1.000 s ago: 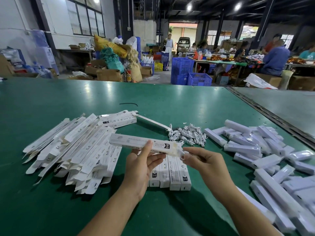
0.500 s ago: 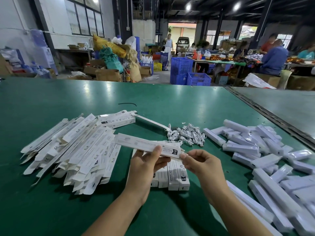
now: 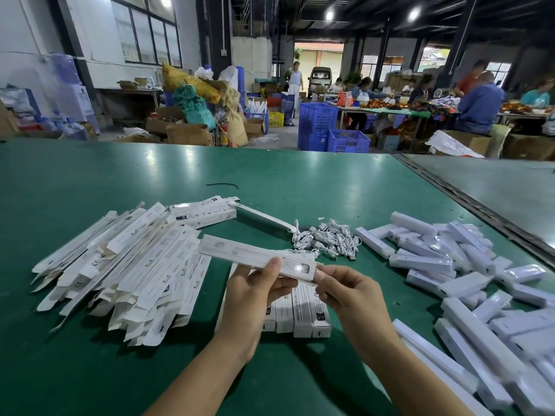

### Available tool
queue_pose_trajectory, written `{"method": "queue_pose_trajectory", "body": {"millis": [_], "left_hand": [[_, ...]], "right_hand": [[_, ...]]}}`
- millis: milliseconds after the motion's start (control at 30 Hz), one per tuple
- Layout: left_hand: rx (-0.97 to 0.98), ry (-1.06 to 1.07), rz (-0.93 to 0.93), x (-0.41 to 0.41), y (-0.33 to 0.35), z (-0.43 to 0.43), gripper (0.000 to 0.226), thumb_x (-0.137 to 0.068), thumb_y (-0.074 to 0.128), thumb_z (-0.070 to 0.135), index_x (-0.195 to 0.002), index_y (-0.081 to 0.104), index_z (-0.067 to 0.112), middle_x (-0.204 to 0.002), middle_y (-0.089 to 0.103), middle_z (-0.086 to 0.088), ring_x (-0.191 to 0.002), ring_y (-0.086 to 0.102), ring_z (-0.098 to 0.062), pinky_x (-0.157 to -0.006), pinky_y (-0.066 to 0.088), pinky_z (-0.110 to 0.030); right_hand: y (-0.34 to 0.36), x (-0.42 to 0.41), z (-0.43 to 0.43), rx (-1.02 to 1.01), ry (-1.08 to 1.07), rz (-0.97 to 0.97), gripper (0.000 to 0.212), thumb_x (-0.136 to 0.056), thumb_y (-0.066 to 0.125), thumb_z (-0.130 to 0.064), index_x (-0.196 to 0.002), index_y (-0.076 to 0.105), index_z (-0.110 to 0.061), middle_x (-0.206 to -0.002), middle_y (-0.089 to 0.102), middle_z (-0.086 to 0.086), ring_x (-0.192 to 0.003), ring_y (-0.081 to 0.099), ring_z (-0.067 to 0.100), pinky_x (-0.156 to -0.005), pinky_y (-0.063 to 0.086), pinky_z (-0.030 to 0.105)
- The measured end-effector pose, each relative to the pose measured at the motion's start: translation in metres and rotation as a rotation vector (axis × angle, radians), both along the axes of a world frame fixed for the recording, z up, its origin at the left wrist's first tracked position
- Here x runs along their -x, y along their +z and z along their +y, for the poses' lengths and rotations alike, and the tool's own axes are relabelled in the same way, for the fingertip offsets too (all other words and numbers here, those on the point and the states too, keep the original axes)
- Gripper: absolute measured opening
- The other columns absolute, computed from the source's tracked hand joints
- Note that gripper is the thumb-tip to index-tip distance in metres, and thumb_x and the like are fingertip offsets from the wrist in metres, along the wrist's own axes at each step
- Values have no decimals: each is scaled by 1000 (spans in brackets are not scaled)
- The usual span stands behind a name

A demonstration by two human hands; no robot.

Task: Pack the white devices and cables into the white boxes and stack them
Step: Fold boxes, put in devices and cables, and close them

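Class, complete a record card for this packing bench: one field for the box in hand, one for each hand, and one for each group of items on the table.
Held box: long, white, raised above the table, slightly tilted
Left hand: grips the box, thumb on top
Right hand: pinches the box's right end
Flat boxes: unfolded, heaped on the left
Cables: small white coils piled beyond the hands
Devices: white bars heaped on the right
Closed boxes: side by side beneath the hands
Table: green
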State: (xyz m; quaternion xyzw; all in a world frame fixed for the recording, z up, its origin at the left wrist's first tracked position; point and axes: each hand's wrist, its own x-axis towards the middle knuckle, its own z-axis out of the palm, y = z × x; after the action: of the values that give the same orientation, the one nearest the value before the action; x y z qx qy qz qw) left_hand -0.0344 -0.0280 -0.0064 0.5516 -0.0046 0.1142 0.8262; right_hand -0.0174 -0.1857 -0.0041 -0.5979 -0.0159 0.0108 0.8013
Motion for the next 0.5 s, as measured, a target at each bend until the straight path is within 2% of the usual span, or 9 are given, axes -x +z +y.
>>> {"method": "queue_pose_trajectory", "body": {"millis": [167, 233, 367, 500], "left_hand": [[-23, 36, -4, -1, -2, -1, 45, -81, 67, 33, -111, 61, 0, -95, 76, -14, -84, 75, -28, -72, 58, -26], [-15, 52, -1, -1, -2, -3, 45, -80, 67, 33, -110, 61, -1, -94, 76, -14, -82, 75, -28, -70, 58, -26], [-17, 61, -9, -3, -4, 1, 43, -82, 65, 34, -109, 62, 1, -95, 76, -13, -86, 74, -29, -72, 58, -26], [7, 60, 4, -5, -4, 3, 38, -83, 63, 35, -107, 63, 5, -97, 76, -14, -87, 74, -29, -71, 58, -25]], "right_hand": [[-2, 1, 1, 18, -74, -25, 25, -80, 76, -8, -99, 61, -10, -74, 72, 3, -61, 62, 12, -58, 50, 23], [0, 2, 1, 10, -46, -17, 34, -77, 77, -16, -107, 62, -11, -78, 73, 5, -52, 58, 14, -52, 48, 22], [3, 4, 0, -12, 92, 26, 52, -73, 69, -44, -121, 63, -24, -104, 75, 4, -42, 48, 14, -45, 45, 23], [7, 5, 0, -128, 230, 108, 60, -75, 62, -53, -129, 57, -29, -115, 72, 1, -39, 44, 13, -42, 42, 22]]}}
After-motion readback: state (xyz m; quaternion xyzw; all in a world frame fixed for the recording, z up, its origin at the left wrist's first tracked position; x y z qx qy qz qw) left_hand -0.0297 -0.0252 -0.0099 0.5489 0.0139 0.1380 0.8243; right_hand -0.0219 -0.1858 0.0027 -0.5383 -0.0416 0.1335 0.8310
